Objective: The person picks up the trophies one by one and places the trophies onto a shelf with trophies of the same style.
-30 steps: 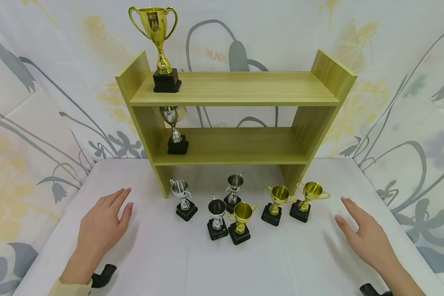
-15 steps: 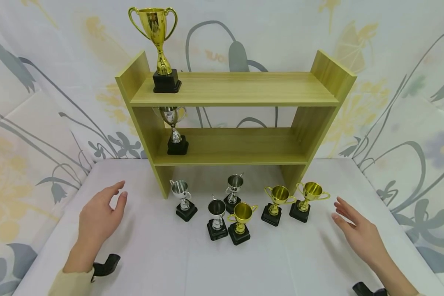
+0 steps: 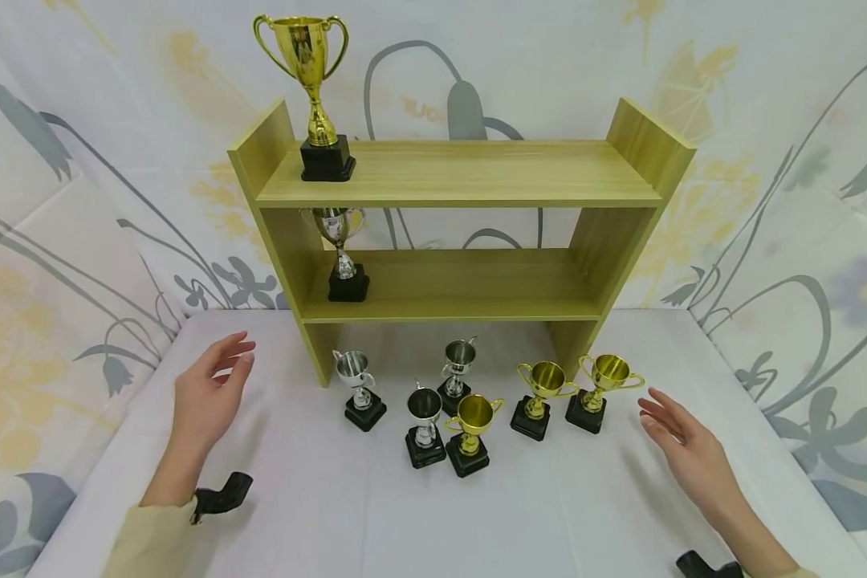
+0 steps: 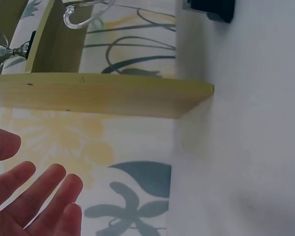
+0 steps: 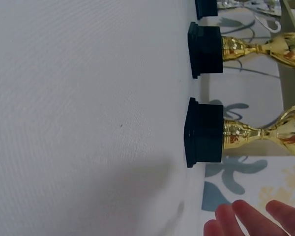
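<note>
On a table (image 3: pixel 405 530) spread with smooth white cloth stand six small two-handled trophy cups, three gold and three silver, each with a glossy, waisted stem on a square black base. Just beside the rightmost gold cup (image 3: pixel 594 399) hovers the right hand (image 3: pixel 686 449), its loosely bent fingers free; a second gold cup (image 3: pixel 539 404) stands next along. Well apart from it, the left hand (image 3: pixel 205 389) is also unoccupied, fingers softly curved, raised near the shelf unit's left panel and the left silver cup (image 3: pixel 360 396). Between them, a front silver cup (image 3: pixel 424 436) and a front gold cup (image 3: pixel 470 441) stand so close that I cannot tell whether their bases touch, with a rear silver cup (image 3: pixel 456 384) behind.

The shelf unit (image 3: pixel 477 172), pale and wood-grained, has two flat boards between two upright sides. One large gold trophy (image 3: pixel 316 96) tops the upper board's left end; one silver trophy (image 3: pixel 343 257) stands on the lower. Grey and yellow flowers pattern the backdrop (image 3: pixel 766 241).
</note>
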### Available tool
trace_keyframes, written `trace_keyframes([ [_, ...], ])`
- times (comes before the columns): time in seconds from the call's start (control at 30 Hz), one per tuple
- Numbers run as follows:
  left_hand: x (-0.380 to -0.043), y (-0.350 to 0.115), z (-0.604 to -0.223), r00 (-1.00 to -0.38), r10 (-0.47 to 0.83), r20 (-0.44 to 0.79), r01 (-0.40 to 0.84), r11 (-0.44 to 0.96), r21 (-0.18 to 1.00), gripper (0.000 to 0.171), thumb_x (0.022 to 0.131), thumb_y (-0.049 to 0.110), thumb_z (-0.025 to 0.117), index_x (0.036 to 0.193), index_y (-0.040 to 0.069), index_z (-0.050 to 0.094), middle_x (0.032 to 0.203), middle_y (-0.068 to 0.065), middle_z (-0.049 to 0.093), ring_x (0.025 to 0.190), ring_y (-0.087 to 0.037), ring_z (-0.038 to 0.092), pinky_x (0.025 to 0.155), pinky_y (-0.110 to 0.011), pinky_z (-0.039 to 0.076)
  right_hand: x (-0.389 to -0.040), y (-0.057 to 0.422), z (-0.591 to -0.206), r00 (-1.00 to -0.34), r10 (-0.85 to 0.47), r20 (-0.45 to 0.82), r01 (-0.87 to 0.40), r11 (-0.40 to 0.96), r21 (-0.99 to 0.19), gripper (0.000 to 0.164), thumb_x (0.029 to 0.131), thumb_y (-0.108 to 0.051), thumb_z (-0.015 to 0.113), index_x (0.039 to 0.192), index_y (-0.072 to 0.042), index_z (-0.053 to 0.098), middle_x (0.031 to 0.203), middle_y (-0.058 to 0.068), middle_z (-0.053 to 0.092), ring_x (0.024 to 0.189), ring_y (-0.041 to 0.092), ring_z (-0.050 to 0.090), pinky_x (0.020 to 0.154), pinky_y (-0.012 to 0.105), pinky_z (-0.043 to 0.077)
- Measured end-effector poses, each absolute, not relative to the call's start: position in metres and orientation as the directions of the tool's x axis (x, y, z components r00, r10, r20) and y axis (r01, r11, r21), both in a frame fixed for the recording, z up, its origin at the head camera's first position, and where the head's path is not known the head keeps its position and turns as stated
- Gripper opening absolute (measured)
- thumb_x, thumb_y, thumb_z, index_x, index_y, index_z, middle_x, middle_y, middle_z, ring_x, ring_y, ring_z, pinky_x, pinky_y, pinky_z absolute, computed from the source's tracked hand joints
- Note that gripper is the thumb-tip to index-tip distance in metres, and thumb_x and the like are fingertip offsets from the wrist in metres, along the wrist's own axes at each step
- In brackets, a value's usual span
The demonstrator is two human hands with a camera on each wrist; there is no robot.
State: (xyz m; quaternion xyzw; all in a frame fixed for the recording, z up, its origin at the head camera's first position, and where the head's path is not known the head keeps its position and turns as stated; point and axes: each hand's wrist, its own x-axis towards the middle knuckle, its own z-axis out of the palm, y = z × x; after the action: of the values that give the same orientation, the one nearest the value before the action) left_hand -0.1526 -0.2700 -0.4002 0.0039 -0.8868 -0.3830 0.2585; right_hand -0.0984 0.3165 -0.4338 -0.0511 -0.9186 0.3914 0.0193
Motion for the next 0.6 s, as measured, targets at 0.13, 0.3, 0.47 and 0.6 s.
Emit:
trace_keyframes([
  [0.13,-0.157,-0.262,-0.397,-0.887,-0.242,0.394,0.158,0.642,0.750,0.038,0.101,0.020,0.057,0.137,0.007,0.058,0.120,-0.010,0.068,0.097,0.006,0.055,0.078,-0.012,0.042,-0.099,0.314,-0.435,-0.995,0.104,0.013,0.058,0.652,-0.756,0.062,0.105,-0.036,0.048,0.155,-0.004,0.030,0.142,0.023,0.051,0.115,0.004,0.057,0.079,0.010,0.042],
  [0.3,-0.163,-0.251,-0.394,-0.903,-0.246,0.351,0.151,0.583,0.798,0.040,0.102,0.024,0.056,0.140,0.010,0.055,0.124,-0.007,0.066,0.103,-0.001,0.055,0.082,-0.015,0.043,-0.099,0.311,-0.439,-0.994,0.078,0.074,-0.012,0.606,-0.796,0.058,0.105,-0.031,0.050,0.153,-0.003,0.035,0.140,0.024,0.053,0.100,-0.024,0.043,0.079,0.006,0.040],
  [0.47,-0.169,-0.240,-0.393,-0.902,-0.229,0.365,0.197,0.534,0.822,0.042,0.101,0.023,0.059,0.141,0.012,0.054,0.127,-0.007,0.064,0.106,-0.002,0.055,0.084,-0.018,0.043,-0.101,0.307,-0.443,-0.993,0.055,0.104,-0.053,0.576,-0.816,0.054,0.105,-0.026,0.050,0.151,-0.001,0.037,0.139,0.025,0.053,0.103,-0.022,0.046,0.081,0.007,0.042],
  [0.6,-0.174,-0.230,-0.392,-0.897,-0.221,0.383,0.226,0.514,0.827,0.045,0.100,0.022,0.059,0.144,0.013,0.052,0.131,-0.005,0.062,0.109,-0.007,0.056,0.084,-0.019,0.044,-0.105,0.304,-0.443,-0.993,0.056,0.099,-0.049,0.574,-0.817,0.054,0.105,-0.024,0.052,0.151,0.000,0.037,0.139,0.024,0.053,0.106,-0.020,0.046,0.082,0.007,0.042],
])
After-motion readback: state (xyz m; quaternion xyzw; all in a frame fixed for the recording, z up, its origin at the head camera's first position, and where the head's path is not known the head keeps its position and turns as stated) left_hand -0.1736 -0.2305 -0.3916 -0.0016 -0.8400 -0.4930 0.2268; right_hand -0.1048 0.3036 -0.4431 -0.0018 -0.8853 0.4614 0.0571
